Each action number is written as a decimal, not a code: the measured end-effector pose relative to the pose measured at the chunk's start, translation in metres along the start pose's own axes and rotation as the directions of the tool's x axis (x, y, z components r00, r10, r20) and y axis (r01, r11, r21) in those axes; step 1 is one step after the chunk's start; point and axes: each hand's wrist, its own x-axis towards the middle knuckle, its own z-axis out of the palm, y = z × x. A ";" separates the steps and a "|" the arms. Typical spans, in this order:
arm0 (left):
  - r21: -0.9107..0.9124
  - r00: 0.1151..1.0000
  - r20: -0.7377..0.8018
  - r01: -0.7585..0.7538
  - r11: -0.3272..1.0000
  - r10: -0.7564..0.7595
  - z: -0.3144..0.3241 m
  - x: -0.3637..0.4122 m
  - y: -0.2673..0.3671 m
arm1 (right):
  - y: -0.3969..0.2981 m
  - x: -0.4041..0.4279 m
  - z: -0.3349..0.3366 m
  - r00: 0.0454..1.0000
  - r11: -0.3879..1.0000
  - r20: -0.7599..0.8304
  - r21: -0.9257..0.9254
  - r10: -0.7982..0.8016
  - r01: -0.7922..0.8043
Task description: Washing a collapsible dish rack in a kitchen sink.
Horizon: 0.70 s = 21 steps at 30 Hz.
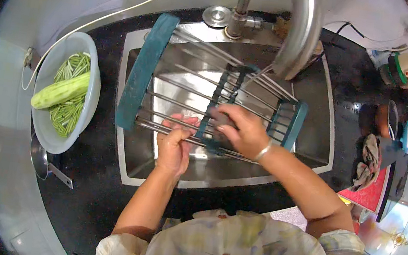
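A dish rack of steel rods with dark green plastic ends (145, 71) is tilted over the stainless steel sink (220, 180). My left hand (175, 147) grips the near rods, thumb on top and fingers reaching under them. My right hand (248, 131) holds a dark pad (223, 124) against the green slatted middle part of the rack; motion blurs the pad, so its exact kind is unclear. A thin stream of water (259, 75) runs from the steel faucet (301, 36) onto the rack.
Left of the sink stands a pale plastic basin (93, 101) with cut green beans (66, 117) and a peeled gourd (62, 89). Beneath it sits a metal pan (39, 156), handle outward. A sink strainer (217, 15) lies behind; a crumpled cloth (368, 162) lies right.
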 end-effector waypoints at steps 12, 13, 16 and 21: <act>-0.020 0.987 -0.115 0.107 0.994 -0.109 -0.010 -0.002 -0.018 | 0.025 0.004 0.027 0.972 0.948 0.205 -0.271 -0.113 0.168; -0.029 0.987 -0.131 0.088 0.996 -0.091 -0.010 -0.001 -0.018 | 0.022 0.004 0.028 0.972 0.948 0.207 -0.272 -0.111 0.166; 0.010 0.988 -0.112 0.104 0.994 -0.103 -0.007 -0.008 -0.010 | 0.017 0.012 0.018 0.923 0.877 0.376 -0.413 -0.081 0.245; 0.031 0.994 -0.078 0.085 0.996 -0.082 -0.008 -0.005 -0.006 | 0.039 0.027 0.007 0.981 0.813 0.067 -0.572 0.179 -0.109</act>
